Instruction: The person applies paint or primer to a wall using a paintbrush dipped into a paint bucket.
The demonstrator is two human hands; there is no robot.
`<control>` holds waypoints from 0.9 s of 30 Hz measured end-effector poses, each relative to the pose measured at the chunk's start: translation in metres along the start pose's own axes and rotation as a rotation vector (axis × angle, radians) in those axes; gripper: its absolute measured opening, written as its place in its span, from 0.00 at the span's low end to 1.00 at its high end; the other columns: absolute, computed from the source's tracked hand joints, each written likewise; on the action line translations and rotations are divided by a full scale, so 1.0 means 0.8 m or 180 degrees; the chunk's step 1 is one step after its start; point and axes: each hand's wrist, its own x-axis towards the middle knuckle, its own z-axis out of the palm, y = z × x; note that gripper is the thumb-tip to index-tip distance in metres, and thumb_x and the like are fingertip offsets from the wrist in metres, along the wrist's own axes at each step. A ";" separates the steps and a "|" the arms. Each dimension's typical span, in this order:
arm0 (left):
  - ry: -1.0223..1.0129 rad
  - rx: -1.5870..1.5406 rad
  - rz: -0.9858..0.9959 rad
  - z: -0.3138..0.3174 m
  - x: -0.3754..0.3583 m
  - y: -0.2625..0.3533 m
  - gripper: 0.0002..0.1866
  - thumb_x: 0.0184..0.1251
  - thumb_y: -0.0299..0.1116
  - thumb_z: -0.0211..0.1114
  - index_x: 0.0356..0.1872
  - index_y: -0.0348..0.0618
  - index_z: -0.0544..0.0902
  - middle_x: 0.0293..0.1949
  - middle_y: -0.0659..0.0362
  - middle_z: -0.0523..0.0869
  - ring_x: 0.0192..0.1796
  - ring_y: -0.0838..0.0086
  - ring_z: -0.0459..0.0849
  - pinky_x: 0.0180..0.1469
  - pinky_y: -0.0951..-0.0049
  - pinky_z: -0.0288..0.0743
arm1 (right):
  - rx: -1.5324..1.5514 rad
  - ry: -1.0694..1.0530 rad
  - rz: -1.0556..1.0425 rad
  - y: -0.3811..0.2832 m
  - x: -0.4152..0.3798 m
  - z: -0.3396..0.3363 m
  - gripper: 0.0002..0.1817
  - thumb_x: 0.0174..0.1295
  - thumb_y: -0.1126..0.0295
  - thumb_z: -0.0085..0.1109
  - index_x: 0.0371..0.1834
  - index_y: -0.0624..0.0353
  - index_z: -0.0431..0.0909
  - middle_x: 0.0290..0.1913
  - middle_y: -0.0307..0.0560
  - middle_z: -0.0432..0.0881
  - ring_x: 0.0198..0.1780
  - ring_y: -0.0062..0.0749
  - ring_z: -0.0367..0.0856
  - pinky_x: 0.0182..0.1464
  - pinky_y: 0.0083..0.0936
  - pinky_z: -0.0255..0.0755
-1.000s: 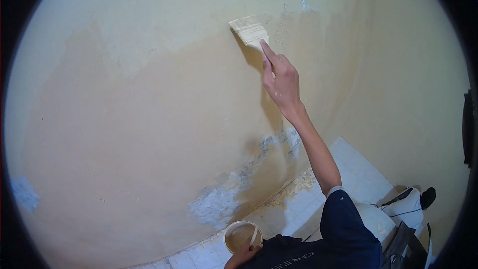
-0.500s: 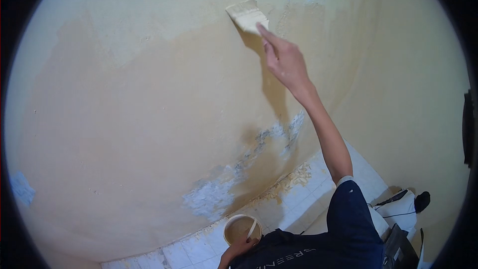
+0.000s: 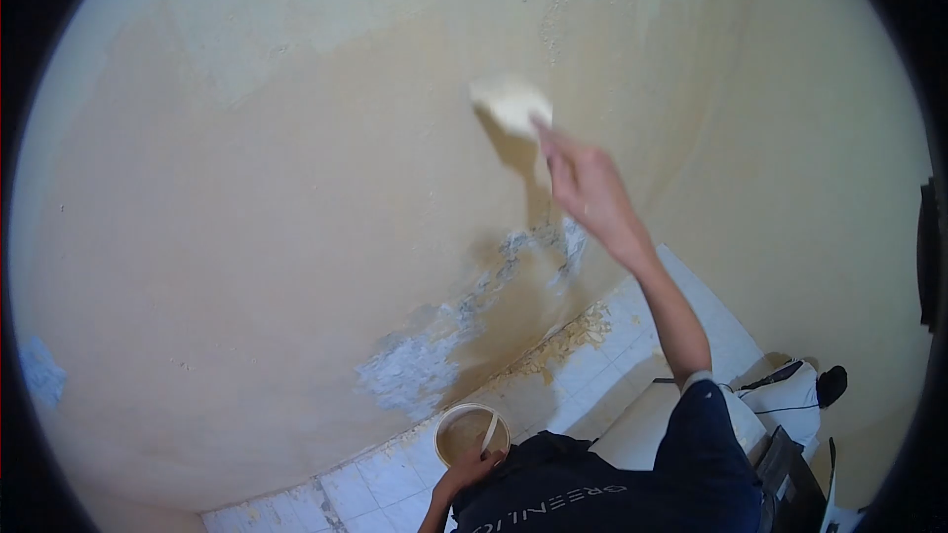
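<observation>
My right hand (image 3: 591,188) is closed round the handle of a wide, pale paintbrush (image 3: 512,107). The brush is smeared by motion and is against or close to the wall (image 3: 326,178), its shadow falling below. Low in the view, my left hand (image 3: 479,464) grips the near rim of a round bucket (image 3: 441,434), fingers curled over the edge. Brownish liquid shows inside the bucket. A pale strip (image 3: 491,426) crosses its opening beside my fingers. Darker, wet-looking beige covers much of the wall, with lighter paint above it.
Peeling blue-white patches (image 3: 410,375) mark the lower wall, and another patch (image 3: 42,372) is at far left. Flakes (image 3: 573,341) lie along the white tiled floor (image 3: 380,479). White covered items (image 3: 790,400) and a dark object (image 3: 795,479) stand at lower right.
My right hand and the paintbrush have moved down the wall and slightly right. My left hand still holds the bucket; the view has shifted a little.
</observation>
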 end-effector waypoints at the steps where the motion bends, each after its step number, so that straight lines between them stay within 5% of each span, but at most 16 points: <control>1: -0.0062 0.0099 -0.0051 -0.003 0.000 0.004 0.40 0.65 0.52 0.60 0.71 0.39 0.57 0.22 0.57 0.74 0.27 0.71 0.73 0.32 0.70 0.68 | 0.0011 0.0215 -0.0076 -0.029 0.022 -0.013 0.21 0.63 0.73 0.45 0.61 0.60 0.73 0.25 0.63 0.77 0.26 0.53 0.78 0.33 0.41 0.71; 4: -0.0098 0.0209 -0.0114 -0.007 0.000 0.014 0.40 0.66 0.52 0.59 0.71 0.38 0.57 0.22 0.57 0.74 0.26 0.71 0.73 0.31 0.70 0.68 | 0.0029 0.0554 -0.0576 -0.061 0.065 0.002 0.22 0.65 0.72 0.45 0.63 0.58 0.72 0.23 0.61 0.77 0.25 0.51 0.77 0.32 0.40 0.72; 7: -0.0078 0.0147 -0.0128 -0.002 0.000 -0.002 0.40 0.66 0.52 0.59 0.71 0.38 0.57 0.23 0.56 0.75 0.27 0.69 0.74 0.32 0.69 0.69 | 0.0159 0.0071 -0.0444 -0.045 0.061 0.059 0.23 0.64 0.75 0.45 0.64 0.55 0.72 0.24 0.60 0.77 0.23 0.39 0.77 0.32 0.36 0.73; 12: 0.0168 -0.0050 -0.0085 0.004 -0.010 -0.015 0.40 0.65 0.52 0.60 0.70 0.37 0.58 0.27 0.53 0.78 0.30 0.66 0.76 0.38 0.67 0.72 | -0.0529 -0.0331 -0.0724 -0.005 -0.039 0.096 0.26 0.64 0.74 0.47 0.68 0.56 0.65 0.32 0.60 0.80 0.28 0.55 0.78 0.34 0.45 0.71; 14: 0.0315 0.0001 -0.0007 -0.001 -0.016 -0.022 0.39 0.65 0.52 0.60 0.69 0.36 0.61 0.30 0.51 0.79 0.33 0.64 0.79 0.42 0.66 0.73 | 0.0057 -0.0795 -0.0050 -0.023 -0.048 0.071 0.27 0.64 0.75 0.47 0.69 0.60 0.60 0.25 0.58 0.76 0.28 0.58 0.77 0.33 0.47 0.71; 18: 0.0277 0.0195 -0.0085 -0.017 -0.011 -0.011 0.33 0.66 0.52 0.58 0.63 0.38 0.68 0.41 0.38 0.83 0.42 0.48 0.82 0.48 0.61 0.74 | 0.0642 0.0060 0.0212 -0.051 -0.017 0.035 0.28 0.63 0.77 0.47 0.69 0.56 0.61 0.25 0.59 0.74 0.27 0.59 0.75 0.33 0.47 0.71; 20: -0.0051 0.0322 -0.0185 -0.025 -0.010 0.004 0.33 0.65 0.54 0.58 0.61 0.38 0.69 0.37 0.39 0.83 0.40 0.48 0.82 0.46 0.60 0.74 | -0.0025 0.0626 -0.0662 -0.058 0.015 0.022 0.29 0.64 0.78 0.45 0.71 0.54 0.59 0.28 0.61 0.74 0.25 0.58 0.76 0.33 0.46 0.72; 21: -0.0084 0.0334 -0.0211 -0.019 -0.003 -0.016 0.34 0.66 0.51 0.59 0.66 0.39 0.64 0.30 0.47 0.80 0.34 0.59 0.79 0.41 0.63 0.72 | -0.0010 0.0653 -0.0673 -0.063 0.029 0.019 0.29 0.64 0.78 0.45 0.71 0.54 0.59 0.28 0.61 0.74 0.25 0.58 0.76 0.33 0.46 0.72; 23: -0.0071 0.0362 -0.0085 -0.019 -0.003 -0.011 0.34 0.66 0.51 0.59 0.66 0.39 0.64 0.31 0.46 0.81 0.35 0.58 0.80 0.41 0.61 0.72 | -0.0721 0.0453 -0.0588 -0.075 0.058 0.021 0.31 0.65 0.76 0.48 0.73 0.47 0.58 0.29 0.57 0.74 0.28 0.50 0.77 0.32 0.41 0.71; 27: -0.0053 0.0308 0.0158 0.008 0.018 -0.058 0.34 0.66 0.52 0.58 0.65 0.38 0.65 0.36 0.43 0.82 0.39 0.55 0.82 0.45 0.60 0.73 | -0.0669 0.0169 -0.0644 -0.052 0.077 0.075 0.30 0.65 0.74 0.49 0.72 0.44 0.61 0.27 0.58 0.74 0.28 0.49 0.77 0.32 0.41 0.73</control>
